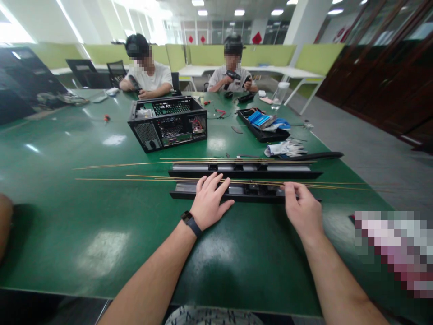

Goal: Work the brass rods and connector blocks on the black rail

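Note:
My left hand (pixel 211 203) lies with fingers spread over the nearer black channel-shaped rail (pixel 182 194) and the thin brass-coloured rods (pixel 142 178) along its top. Toward the rail's right end, my right hand (pixel 302 207) pinches one or more of these thin rods between thumb and forefinger; how many I cannot tell. Some rods reach well past both rail ends. Just beyond, a second black rail (pixel 287 174) lies parallel, with more thin rods (pixel 118 165) across it. Small dark blocks sit inside both rails.
An open black computer case (pixel 176 131) stands beyond the rails. Behind them at right are a black tray (pixel 267 133) with blue items, white gloves (pixel 286 148) and a clear bottle (pixel 280 95). Two people sit across the green table (pixel 84 203), holding power drills.

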Demonstrator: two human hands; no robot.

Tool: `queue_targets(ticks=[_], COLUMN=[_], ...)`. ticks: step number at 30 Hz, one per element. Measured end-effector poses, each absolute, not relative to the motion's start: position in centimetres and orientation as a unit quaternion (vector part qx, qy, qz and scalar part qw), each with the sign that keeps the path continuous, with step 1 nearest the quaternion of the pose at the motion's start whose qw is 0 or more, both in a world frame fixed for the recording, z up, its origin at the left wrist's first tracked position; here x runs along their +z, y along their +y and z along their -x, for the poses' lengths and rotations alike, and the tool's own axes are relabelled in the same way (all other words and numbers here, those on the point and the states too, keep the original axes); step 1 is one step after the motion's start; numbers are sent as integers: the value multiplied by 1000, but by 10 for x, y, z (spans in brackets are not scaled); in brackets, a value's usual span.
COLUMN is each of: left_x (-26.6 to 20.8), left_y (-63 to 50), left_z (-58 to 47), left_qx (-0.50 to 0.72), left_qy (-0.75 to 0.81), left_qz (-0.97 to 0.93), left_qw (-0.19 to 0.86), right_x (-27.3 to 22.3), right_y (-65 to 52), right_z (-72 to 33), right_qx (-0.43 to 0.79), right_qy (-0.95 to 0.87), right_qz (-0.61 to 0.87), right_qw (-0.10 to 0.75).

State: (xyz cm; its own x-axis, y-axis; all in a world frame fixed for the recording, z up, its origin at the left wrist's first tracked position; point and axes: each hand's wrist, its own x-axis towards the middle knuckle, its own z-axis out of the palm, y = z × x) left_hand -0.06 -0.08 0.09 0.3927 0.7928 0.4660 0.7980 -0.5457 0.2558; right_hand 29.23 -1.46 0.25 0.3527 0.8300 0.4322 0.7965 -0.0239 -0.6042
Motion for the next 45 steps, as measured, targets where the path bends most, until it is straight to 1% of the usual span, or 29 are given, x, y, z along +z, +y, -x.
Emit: queue_targets(ticks=[8,13,16,22,29,34,41,45], left_x=[-1,0,1,1,0,0,0,0], left_y=[-1,-1,-1,-2,-1,-1,-1,-1], left_z=[1,1,0,1,1,0,1,0], left_qx=[-283,-277,-275,-274,-274,-274,-277,-276], left_qy=[-477,-479,-481,-480,-480,-479,-477,-479], left_qz=[832,833,832,833,833,834,834,833], left_qw=[10,4,5,9,12,12,10,10], right_x=[4,4,4,4,6,8,10,9], right_y=[-17,-16,-15,-18,-18,-19,-19,-20], right_z=[-286,-292,-293,-287,-289,-284,-286,-284], right_qx=[29,30,19,36,24,40,28,34], right_qy=[-624,-568,-558,-609,-565,-613,-577,-614], right_qz=[665,706,723,678,720,669,702,671], right_qw=[408,423,407,410,402,418,416,414])
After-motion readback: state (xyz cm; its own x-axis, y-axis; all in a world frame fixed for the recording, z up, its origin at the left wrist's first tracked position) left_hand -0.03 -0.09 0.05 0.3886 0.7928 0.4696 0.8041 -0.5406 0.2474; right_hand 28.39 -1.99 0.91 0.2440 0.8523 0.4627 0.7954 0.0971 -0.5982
